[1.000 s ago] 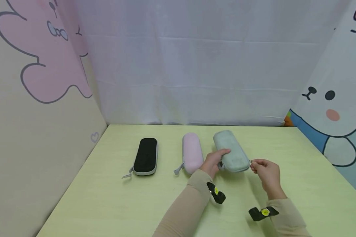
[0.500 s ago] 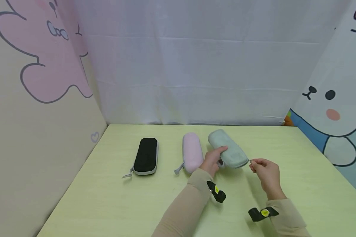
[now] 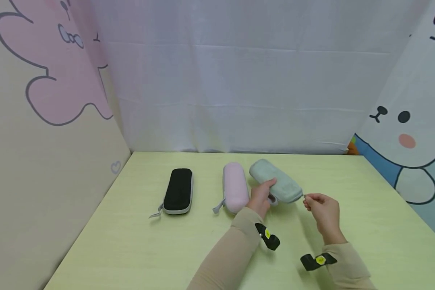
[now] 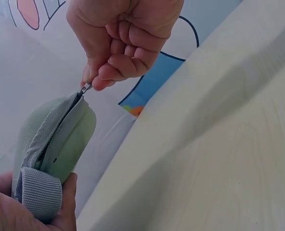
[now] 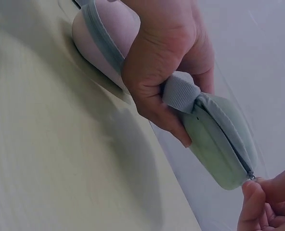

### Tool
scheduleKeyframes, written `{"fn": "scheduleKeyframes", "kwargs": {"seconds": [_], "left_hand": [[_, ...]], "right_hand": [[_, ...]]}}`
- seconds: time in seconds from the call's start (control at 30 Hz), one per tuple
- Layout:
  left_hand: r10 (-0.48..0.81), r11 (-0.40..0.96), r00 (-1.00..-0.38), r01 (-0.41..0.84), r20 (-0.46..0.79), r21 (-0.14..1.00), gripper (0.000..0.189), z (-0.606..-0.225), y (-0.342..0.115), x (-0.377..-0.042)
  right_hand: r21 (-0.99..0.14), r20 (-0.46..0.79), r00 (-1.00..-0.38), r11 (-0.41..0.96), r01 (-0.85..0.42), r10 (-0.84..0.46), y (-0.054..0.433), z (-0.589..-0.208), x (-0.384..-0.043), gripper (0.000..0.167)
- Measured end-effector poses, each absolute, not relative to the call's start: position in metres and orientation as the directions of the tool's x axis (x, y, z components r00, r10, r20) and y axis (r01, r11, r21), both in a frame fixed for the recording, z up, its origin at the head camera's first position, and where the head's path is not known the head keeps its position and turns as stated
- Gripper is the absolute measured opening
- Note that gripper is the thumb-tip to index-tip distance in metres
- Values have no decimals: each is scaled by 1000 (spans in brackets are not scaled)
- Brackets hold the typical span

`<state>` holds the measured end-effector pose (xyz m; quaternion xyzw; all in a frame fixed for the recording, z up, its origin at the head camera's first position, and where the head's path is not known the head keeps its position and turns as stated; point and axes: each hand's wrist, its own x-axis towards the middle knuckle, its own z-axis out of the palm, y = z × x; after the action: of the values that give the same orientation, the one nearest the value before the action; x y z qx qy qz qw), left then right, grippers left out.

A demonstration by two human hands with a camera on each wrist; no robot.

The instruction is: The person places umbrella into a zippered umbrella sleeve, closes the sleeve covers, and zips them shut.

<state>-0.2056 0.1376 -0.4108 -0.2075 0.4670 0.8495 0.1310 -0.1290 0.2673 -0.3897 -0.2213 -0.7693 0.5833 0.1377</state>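
My left hand point(image 3: 260, 198) grips a pale green zip case point(image 3: 276, 182) at its left side, thumb on top. The case is raised above the table and lies slantwise, far end to the left. My right hand point(image 3: 324, 213) pinches the small metal zipper pull point(image 4: 86, 88) at the case's near right corner. In the left wrist view a dark line runs along the zipper from the grey fabric loop point(image 4: 41, 193) to the pull. That loop sits beside my left fingers. What is inside the case is hidden.
A pink zip case point(image 3: 235, 185) lies just left of my left hand on the pale yellow-green table point(image 3: 130, 249). Farther left is a black case point(image 3: 179, 190) with a grey edge. A white curtain point(image 3: 217, 96) hangs behind the table, and printed walls flank it.
The green case has swung, its far end shifting left towards the pink case and its near end rising a little. My right hand has moved slightly left, still pinching the zipper pull.
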Motion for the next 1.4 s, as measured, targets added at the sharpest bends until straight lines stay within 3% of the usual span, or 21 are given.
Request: {"fn": "scheduleKeyframes", "kwargs": {"seconds": [0.27,0.33,0.5,0.6,0.93,1.4], "left_hand": [[8,-552,-873,-410,-487,726,73,-407,138,-202],[12,-557,-875,-407,-484,724,67,-407,139,-201],[61,-547,-887,-413,-457,729,27,-409,138,-202],[98,-548,-888,-425,-449,721,19,-411,137,-204],[215,-714,-892,-421,-398,559,37,-411,142,-206],[132,-798,-905,-339,-404,498,43,-409,150,-204]], "right_hand": [[-954,-9,-868,255,156,497,261,-390,-127,20],[-954,-9,-869,256,156,496,261,-391,-127,20],[-948,-27,-865,261,181,501,267,-391,-128,20],[-945,-29,-863,267,188,505,271,-388,-129,21],[-950,-32,-844,246,192,535,281,-385,-132,21],[-969,-9,-849,203,137,529,274,-390,-131,18]]}}
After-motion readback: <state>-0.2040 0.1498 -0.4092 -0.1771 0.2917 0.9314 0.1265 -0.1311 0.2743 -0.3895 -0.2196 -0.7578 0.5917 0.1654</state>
